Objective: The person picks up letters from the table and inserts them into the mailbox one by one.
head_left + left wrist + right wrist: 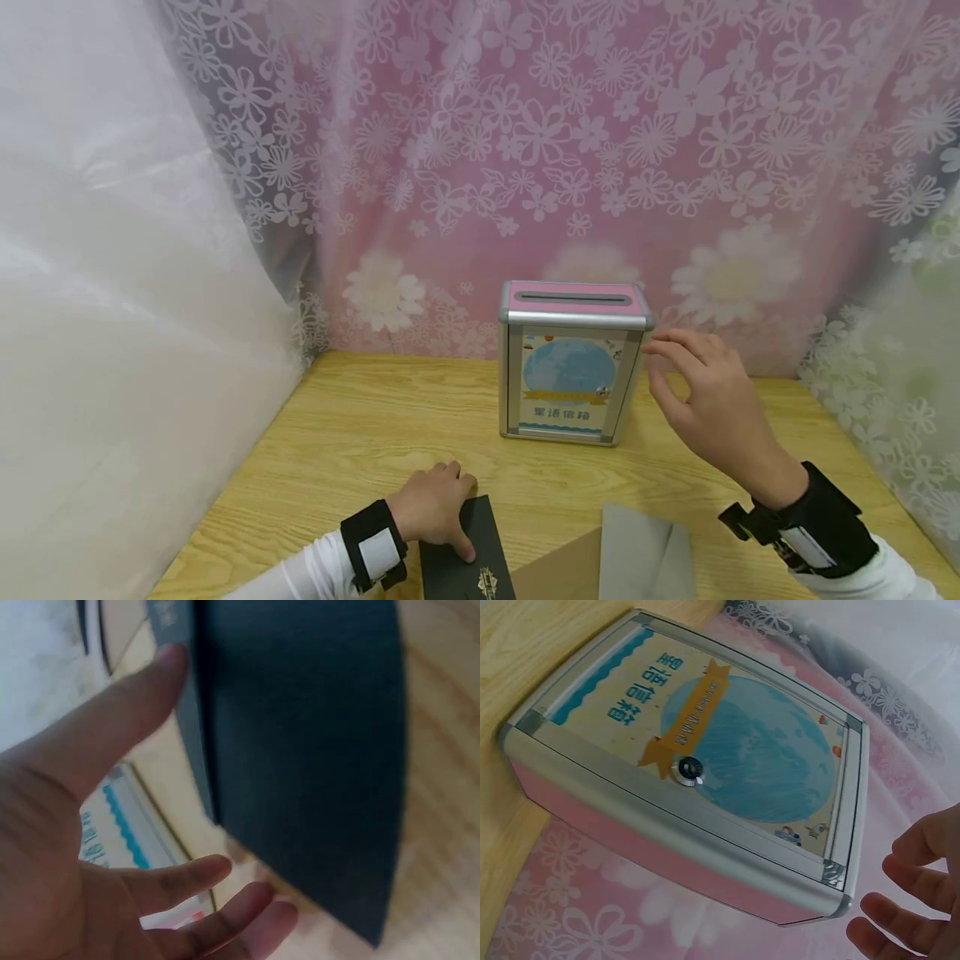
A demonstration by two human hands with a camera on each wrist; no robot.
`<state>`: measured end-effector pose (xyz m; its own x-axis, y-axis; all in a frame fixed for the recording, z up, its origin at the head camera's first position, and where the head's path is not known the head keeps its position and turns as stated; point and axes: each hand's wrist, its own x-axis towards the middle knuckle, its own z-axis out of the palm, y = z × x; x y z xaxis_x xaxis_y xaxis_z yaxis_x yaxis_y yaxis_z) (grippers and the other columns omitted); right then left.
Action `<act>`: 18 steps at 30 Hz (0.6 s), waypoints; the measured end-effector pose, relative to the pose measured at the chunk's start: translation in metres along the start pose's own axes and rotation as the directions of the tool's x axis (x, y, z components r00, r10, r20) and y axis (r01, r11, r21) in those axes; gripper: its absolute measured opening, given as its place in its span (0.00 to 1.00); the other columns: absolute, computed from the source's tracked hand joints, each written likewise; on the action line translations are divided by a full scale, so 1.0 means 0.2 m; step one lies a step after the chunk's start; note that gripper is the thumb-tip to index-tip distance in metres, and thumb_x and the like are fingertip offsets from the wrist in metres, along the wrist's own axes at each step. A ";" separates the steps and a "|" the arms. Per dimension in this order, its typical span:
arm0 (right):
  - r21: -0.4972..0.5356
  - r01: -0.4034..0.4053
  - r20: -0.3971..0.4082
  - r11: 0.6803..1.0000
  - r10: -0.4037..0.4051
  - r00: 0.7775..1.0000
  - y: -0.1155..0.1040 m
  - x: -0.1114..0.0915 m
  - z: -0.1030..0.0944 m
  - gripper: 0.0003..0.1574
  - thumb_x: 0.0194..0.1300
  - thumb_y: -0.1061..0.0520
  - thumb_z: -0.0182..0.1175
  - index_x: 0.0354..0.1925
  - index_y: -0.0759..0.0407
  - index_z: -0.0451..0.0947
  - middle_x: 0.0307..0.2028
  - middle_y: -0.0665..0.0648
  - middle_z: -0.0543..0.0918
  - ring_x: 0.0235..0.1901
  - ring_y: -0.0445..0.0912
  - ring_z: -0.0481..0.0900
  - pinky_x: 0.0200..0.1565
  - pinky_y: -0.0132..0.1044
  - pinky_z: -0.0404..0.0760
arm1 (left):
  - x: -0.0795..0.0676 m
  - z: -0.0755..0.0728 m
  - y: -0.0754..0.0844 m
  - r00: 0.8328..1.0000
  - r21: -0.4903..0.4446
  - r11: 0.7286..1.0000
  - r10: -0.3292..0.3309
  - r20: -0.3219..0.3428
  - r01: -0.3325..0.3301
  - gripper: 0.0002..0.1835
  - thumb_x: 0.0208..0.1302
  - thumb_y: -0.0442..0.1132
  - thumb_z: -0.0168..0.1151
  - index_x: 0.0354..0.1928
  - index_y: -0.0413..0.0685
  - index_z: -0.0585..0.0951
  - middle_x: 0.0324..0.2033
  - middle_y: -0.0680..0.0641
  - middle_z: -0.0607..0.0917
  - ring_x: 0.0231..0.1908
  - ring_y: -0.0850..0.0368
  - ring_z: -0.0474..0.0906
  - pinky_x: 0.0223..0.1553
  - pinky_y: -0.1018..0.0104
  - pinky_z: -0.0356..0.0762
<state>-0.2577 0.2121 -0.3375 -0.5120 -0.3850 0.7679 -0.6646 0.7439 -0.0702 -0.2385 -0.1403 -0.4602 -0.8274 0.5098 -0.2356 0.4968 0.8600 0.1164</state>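
Note:
My left hand [433, 504] lies at the far end of a black envelope [480, 533] with a gold emblem. Its thumb touches the envelope, while the other fingers reach past the edge, loosely bent. The left wrist view shows the dark envelope [307, 735] close up, with those fingers apart from each other. Beside the upper right corner of a suggestion-type letter box [570, 383] is my right hand [708, 408], fingers relaxed and holding nothing. The box stands upright, with a pink top, a slot [573, 297] and a lock [690, 771] on its front.
A brown envelope [562, 567] and a grey envelope [641, 550] lie at the near edge of the wooden table [360, 425], the grey one overlapping the brown. Behind the box hangs a pink floral curtain [480, 167]; white sheeting [135, 292] is on the left.

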 end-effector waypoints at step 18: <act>0.020 -0.023 0.030 1.000 0.022 0.999 0.02 -0.15 0.11 0.15 0.55 0.62 0.60 0.43 0.61 0.81 0.46 0.61 0.79 0.47 0.55 0.71 0.43 0.59 0.69 | 0.05 0.06 -0.06 0.997 -0.131 0.991 -0.025 -0.077 0.015 0.38 0.29 0.56 0.81 0.47 0.49 0.79 0.36 0.51 0.73 0.32 0.57 0.67 0.31 0.62 0.73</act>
<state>-0.2564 0.2144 -0.3751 -0.5427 -0.3846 0.7467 -0.6633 0.7416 -0.1001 -0.2497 -0.1447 -0.4757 -0.8573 0.4883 -0.1630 0.4460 0.8627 0.2382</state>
